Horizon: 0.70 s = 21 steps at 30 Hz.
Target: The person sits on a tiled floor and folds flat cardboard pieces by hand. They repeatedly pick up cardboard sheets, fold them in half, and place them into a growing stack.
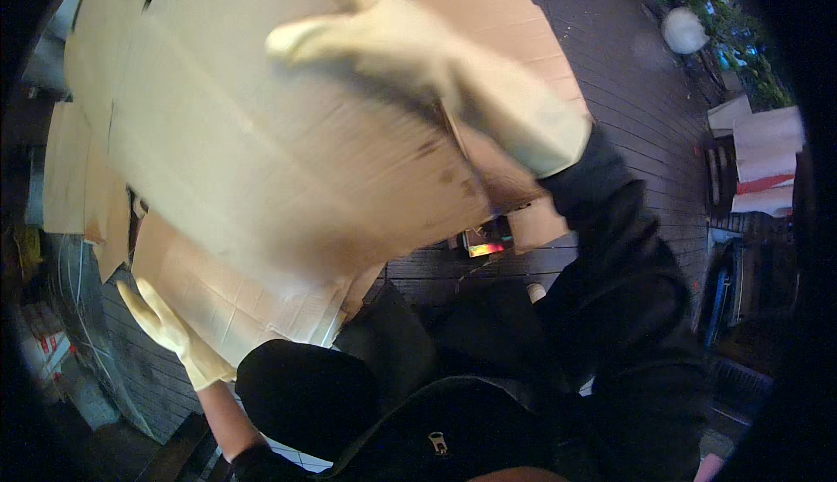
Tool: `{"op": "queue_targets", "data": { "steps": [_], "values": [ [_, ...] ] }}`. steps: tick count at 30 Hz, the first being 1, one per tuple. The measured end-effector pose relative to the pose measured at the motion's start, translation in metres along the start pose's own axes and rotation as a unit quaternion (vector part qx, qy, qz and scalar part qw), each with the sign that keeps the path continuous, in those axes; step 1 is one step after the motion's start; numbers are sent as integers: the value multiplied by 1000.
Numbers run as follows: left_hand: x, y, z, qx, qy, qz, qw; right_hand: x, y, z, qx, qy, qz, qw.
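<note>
A large flattened cardboard sheet [288, 159] fills the upper left and middle, its face smeared by motion. Over its upper part lies my right hand [384, 33], in a pale yellow rubber glove, thumb spread from the fingers; whether it presses on the sheet I cannot tell. My left hand [170, 329], gloved alike, is at the lower left beside the edge of a lower cardboard piece [214, 295], fingers stretched out. More cardboard [497, 16] shows beyond my right wrist, and a narrow flap [74, 168] hangs at the left.
Dark paved ground [636, 72] surrounds the cardboard. Under the sheet's near right edge lies a small box with a bright coloured patch [485, 245]. At the right are a white-and-red sheet [767, 164], a round white object [684, 30] and green plants [750, 46].
</note>
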State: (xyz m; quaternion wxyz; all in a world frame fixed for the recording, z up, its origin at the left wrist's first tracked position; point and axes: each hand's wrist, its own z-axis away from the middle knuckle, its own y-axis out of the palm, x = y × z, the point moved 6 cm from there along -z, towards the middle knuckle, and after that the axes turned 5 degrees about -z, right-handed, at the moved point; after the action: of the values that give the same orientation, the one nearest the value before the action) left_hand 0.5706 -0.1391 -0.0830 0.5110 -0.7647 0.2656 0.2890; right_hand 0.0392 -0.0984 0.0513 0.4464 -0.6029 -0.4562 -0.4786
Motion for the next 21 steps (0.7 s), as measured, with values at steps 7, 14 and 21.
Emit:
{"op": "queue_targets", "data": {
  "steps": [7,14,21],
  "values": [
    [-191,172,-35,188,110,222,951,60,-214,106,-67,24,82,994],
    [-363,323,92,390,202,187,879,-80,-394,258,-271,304,3,913],
    [-485,414,259,393,550,-11,737,-223,-471,349,-285,405,-29,869]
  ]
}}
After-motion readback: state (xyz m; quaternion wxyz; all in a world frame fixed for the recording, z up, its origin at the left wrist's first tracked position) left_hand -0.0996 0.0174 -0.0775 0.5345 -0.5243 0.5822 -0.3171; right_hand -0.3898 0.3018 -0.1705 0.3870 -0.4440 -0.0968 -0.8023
